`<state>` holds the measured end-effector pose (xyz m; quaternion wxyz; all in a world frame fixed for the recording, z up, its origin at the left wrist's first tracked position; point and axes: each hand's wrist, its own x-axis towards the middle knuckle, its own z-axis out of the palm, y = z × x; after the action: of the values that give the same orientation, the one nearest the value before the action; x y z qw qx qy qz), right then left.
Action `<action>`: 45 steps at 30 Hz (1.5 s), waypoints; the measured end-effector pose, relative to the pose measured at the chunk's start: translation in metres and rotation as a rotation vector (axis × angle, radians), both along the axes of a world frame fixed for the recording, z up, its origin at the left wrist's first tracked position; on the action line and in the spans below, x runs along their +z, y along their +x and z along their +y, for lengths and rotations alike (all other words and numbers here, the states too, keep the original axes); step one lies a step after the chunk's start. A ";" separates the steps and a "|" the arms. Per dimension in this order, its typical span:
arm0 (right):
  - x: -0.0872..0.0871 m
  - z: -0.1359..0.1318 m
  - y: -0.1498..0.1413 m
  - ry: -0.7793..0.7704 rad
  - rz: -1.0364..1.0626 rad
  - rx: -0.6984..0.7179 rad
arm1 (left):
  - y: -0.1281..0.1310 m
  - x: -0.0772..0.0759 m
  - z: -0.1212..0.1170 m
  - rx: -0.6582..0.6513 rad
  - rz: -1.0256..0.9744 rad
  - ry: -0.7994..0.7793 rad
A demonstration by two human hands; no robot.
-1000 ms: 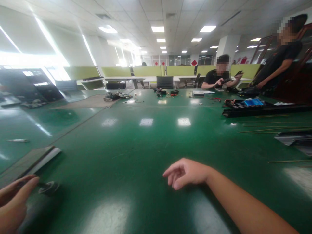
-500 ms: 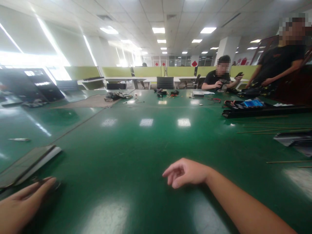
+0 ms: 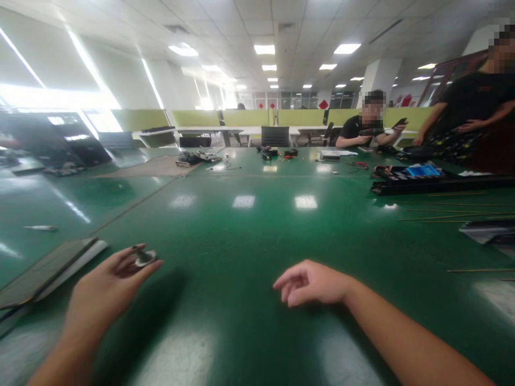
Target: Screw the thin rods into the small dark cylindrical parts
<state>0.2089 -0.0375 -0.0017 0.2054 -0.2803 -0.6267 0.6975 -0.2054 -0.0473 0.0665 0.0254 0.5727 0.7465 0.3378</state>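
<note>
My left hand (image 3: 105,287) is raised over the left part of the green table (image 3: 225,257), thumb and fingers closed on a small round metal part with a dark stem (image 3: 144,257). Its exact kind is too small and blurred to tell, and the fingers cover some of it. Near the middle, low over the tabletop, my right hand (image 3: 316,284) holds nothing. Its index finger points left, the other fingers curl loosely, and the thumb stays apart from them.
A flat dark panel with a pale edge (image 3: 52,265) lies at the left. Thin rods (image 3: 446,217) and a long black tray (image 3: 426,185) are on the right. Beyond, one person sits (image 3: 358,128) with a handheld device and another stands (image 3: 470,107).
My left hand has lifted and moved right from beside the panel, carrying the small metal part. My right hand keeps its pose. The standing person appears farther right.
</note>
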 end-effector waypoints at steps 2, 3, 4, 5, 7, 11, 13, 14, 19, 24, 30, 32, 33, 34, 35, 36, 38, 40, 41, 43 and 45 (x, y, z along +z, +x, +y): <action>0.000 0.001 0.001 0.006 -0.001 -0.066 | 0.043 0.015 0.009 -0.073 -0.145 -0.059; 0.000 0.002 0.001 0.014 0.001 -0.115 | 0.062 0.020 0.014 -0.165 -0.196 -0.071; 0.000 0.003 0.001 0.023 0.006 -0.176 | 0.079 0.022 0.021 -0.255 -0.234 -0.065; 0.001 0.004 0.001 0.032 0.014 -0.246 | 0.095 0.023 0.027 -0.351 -0.253 -0.064; 0.001 0.006 0.002 0.046 0.036 -0.387 | 0.123 0.020 0.038 -0.563 -0.219 -0.073; -0.001 0.011 0.001 0.062 0.086 -0.571 | 0.169 0.010 0.047 -0.952 0.021 -0.013; -0.003 0.013 0.000 0.067 0.095 -0.604 | 0.184 0.004 0.046 -1.078 0.078 0.020; -0.004 0.014 -0.001 0.070 0.093 -0.607 | 0.190 0.000 0.044 -1.123 0.078 0.028; -0.012 0.015 -0.002 0.142 0.019 -0.566 | 0.195 -0.030 0.039 -1.175 -0.069 0.009; -0.017 0.012 -0.003 0.222 -0.053 -0.531 | 0.197 -0.051 0.034 -1.108 -0.484 -0.200; -0.013 0.009 -0.005 0.254 -0.112 -0.526 | 0.208 -0.055 0.036 -1.074 -0.837 -0.371; -0.012 0.007 -0.007 0.237 -0.089 -0.548 | 0.208 -0.055 0.037 -1.037 -0.843 -0.390; -0.011 0.007 -0.008 0.227 -0.079 -0.556 | 0.208 -0.056 0.038 -1.022 -0.832 -0.392; -0.011 0.006 -0.009 0.220 -0.078 -0.561 | 0.207 -0.056 0.039 -1.010 -0.816 -0.391; -0.010 0.005 -0.011 0.217 -0.083 -0.566 | 0.206 -0.057 0.039 -0.998 -0.797 -0.389; -0.009 0.004 -0.012 0.215 -0.094 -0.571 | 0.205 -0.058 0.040 -0.990 -0.778 -0.386; -0.008 0.002 -0.014 0.201 -0.111 -0.584 | 0.203 -0.061 0.042 -0.993 -0.753 -0.380; -0.007 0.001 -0.015 0.170 -0.096 -0.613 | 0.203 -0.063 0.044 -1.010 -0.752 -0.366; -0.008 0.001 -0.014 0.163 -0.089 -0.637 | 0.203 -0.065 0.045 -1.016 -0.759 -0.359; -0.009 0.002 -0.013 0.166 -0.073 -0.676 | 0.203 -0.067 0.046 -1.010 -0.777 -0.346; -0.011 0.004 -0.012 0.175 -0.061 -0.690 | 0.204 -0.070 0.048 -1.004 -0.791 -0.339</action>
<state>0.1969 -0.0336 -0.0127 0.4332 -0.4776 -0.5585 0.5219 -0.0017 0.0010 -0.0031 0.5419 0.6720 0.3659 0.3476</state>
